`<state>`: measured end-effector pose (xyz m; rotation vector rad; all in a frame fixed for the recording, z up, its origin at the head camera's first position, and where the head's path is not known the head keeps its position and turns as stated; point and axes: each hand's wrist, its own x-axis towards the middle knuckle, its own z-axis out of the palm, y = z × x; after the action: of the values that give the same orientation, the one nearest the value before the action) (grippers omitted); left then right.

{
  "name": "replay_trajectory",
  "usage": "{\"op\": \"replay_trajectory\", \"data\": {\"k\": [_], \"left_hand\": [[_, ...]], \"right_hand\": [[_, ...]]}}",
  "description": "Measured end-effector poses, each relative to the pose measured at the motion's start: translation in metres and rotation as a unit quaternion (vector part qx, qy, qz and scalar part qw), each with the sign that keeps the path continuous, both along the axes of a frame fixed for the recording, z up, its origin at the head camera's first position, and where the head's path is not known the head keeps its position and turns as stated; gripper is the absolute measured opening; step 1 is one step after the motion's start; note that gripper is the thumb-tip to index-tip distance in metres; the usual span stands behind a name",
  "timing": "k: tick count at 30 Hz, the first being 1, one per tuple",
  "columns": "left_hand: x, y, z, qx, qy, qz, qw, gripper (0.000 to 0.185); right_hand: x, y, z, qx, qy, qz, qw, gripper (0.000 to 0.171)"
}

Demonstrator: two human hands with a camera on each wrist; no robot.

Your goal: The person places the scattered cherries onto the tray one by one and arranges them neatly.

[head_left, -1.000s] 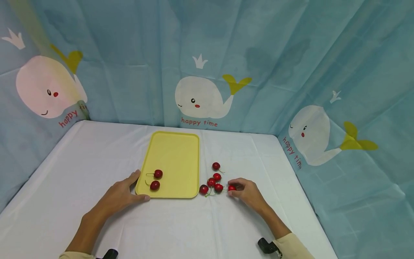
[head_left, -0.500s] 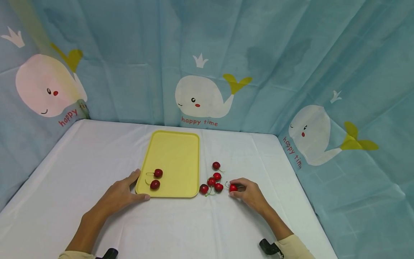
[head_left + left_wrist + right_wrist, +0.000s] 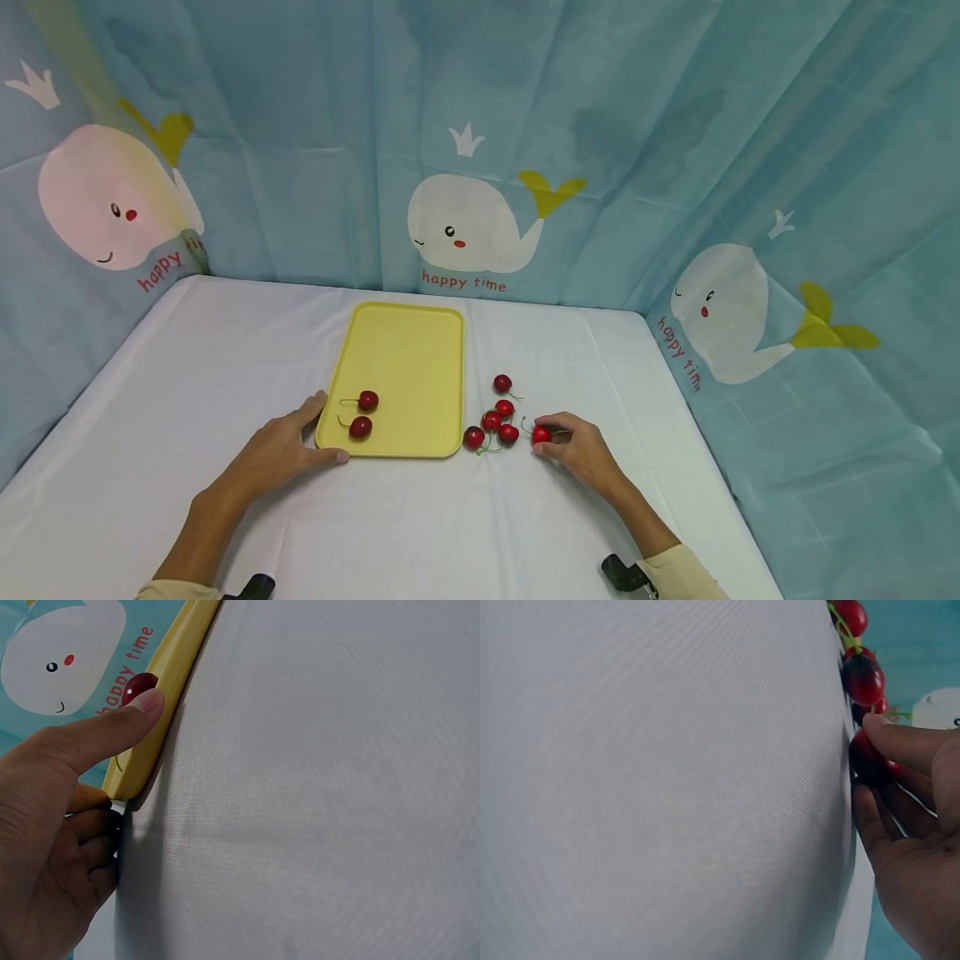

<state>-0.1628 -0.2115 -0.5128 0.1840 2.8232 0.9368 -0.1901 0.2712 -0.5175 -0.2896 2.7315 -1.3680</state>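
My left hand [image 3: 273, 454] holds the near left corner of a yellow tray [image 3: 412, 358], thumb along its front edge and a finger at its left side. Two dark red cherries [image 3: 360, 427] with stems lie in the tray's near left part. To the right of the tray, my right hand [image 3: 581, 452] pinches a red cherry [image 3: 541, 435] between thumb and fingers, close over the white cloth; its stem points up and left. In the right wrist view the thumb [image 3: 904, 742] covers part of that cherry [image 3: 868, 759].
Several loose cherries [image 3: 507, 434] with green stems lie between the tray and my right hand, one [image 3: 502, 383] a little farther back. A white cloth [image 3: 420, 533] covers the table. Blue curtains [image 3: 300, 192] printed with whales stand around its back and sides.
My right hand has drawn the pinched cherry slightly to the right, away from the cluster, and its stem now shows. The left hand and tray stay in place.
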Motion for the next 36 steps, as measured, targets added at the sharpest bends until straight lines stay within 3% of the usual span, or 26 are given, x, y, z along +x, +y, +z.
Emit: {"op": "replay_trajectory", "data": {"k": [14, 23, 36], "left_hand": [[-0.001, 0.0003, -0.0004, -0.004, -0.002, -0.001, 1.0, 0.126], [-0.0009, 0.0016, 0.0032, -0.005, -0.029, 0.008, 0.9995, 0.127], [-0.0002, 0.0003, 0.0018, -0.002, -0.01, 0.0, 0.9999, 0.126]], "right_hand": [[0.0022, -0.0004, 0.0003, 0.011, 0.005, -0.016, 1.0, 0.04], [0.0041, -0.0007, 0.0023, 0.004, -0.008, -0.026, 1.0, 0.04], [0.0023, -0.0048, 0.0053, -0.008, 0.006, -0.02, 1.0, 0.037]]}}
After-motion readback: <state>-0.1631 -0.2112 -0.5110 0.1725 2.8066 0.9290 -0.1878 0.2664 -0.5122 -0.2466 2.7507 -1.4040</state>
